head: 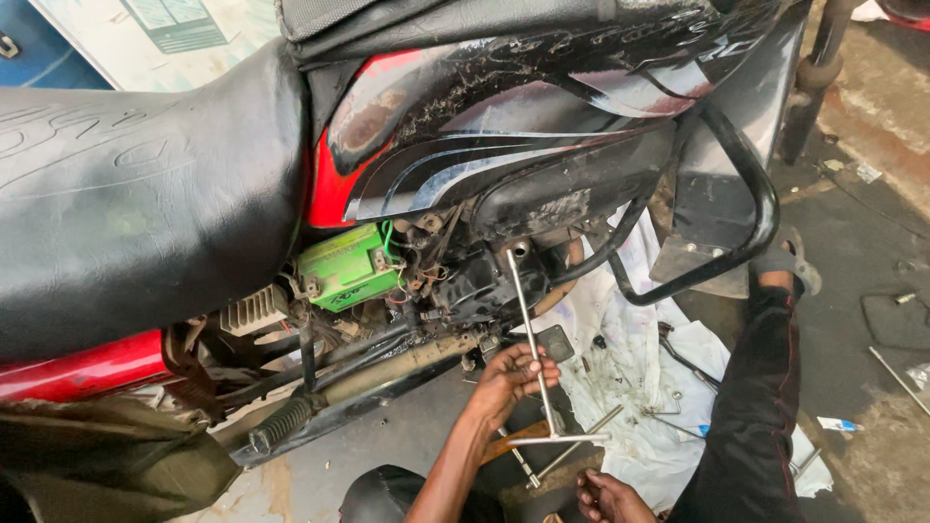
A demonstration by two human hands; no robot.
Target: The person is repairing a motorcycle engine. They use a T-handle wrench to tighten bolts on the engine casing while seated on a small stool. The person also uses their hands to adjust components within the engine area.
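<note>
Black seat (pixel 126 184) above; left hand (pixel 513 373) grips slim, seemingly steel T-wrench (pixel 531 329).

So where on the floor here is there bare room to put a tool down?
Bare floor lies below the footrest bar, left of the left hand. The white cloth beside the T-wrench is littered with tools. Between the hands it is crowded; the right hand sits low there.

Concrete floor (pixel 877 242), white cloth (pixel 635 387)
</note>
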